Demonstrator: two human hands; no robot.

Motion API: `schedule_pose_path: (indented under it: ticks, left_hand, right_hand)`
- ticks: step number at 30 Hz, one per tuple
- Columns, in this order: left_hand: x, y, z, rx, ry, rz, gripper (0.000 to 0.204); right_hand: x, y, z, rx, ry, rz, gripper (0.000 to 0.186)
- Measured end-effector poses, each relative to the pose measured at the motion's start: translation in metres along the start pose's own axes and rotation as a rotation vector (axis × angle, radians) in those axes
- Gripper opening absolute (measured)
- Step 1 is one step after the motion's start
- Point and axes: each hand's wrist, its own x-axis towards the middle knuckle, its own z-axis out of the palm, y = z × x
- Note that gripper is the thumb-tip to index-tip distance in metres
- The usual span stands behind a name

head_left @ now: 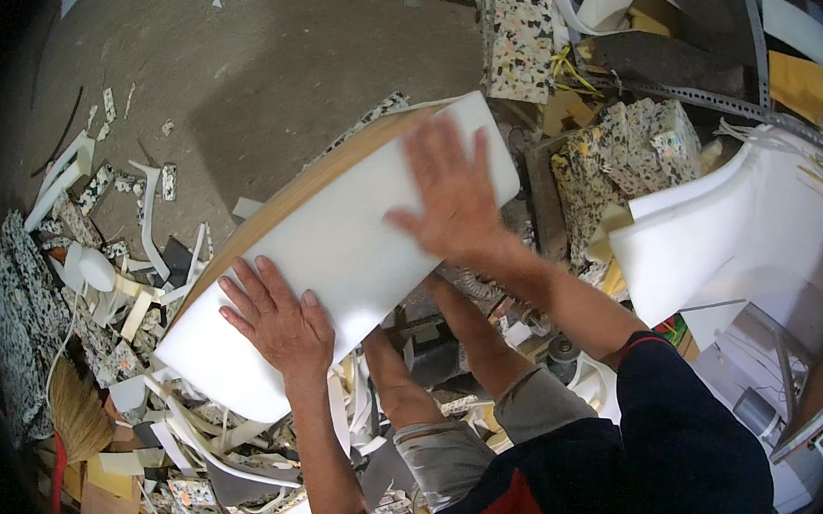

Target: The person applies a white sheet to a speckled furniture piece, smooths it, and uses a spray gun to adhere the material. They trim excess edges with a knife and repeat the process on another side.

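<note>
White foam sheet (pixel 362 247) lies slantwise in front of us, above our knees, on a tan curved-edged piece (pixel 275 202) that shows along its far side; what bears the pair we cannot tell. Our left hand (pixel 286 332) lies flat near the sheet's left end, its fingers spread and gripping nothing. Our right hand (pixel 455 194) is over the right end, its fingers wide apart; it is blurred, so we cannot tell whether it touches. To our left, white and speckled offcuts (pixel 146 217) litter the floor (pixel 248 66) near a straw broom (pixel 81 423). To our right we see a speckled foam block (pixel 618 161) and, beside it, a large curved white sheet (pixel 689 238).
</note>
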Motion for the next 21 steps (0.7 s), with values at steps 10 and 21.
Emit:
schedule_pose_path:
  ticks: [10, 21]
  left_hand:
    - [0.014, -0.002, -0.011, 0.022, -0.103, -0.048, 0.074]
    - [0.007, 0.001, -0.020, -0.149, 0.067, -0.011, 0.070]
  right_hand:
    - [0.022, 0.034, -0.007, -0.093, 0.051, 0.053, 0.103]
    - [0.021, -0.003, 0.015, -0.209, 0.224, -0.064, 0.096]
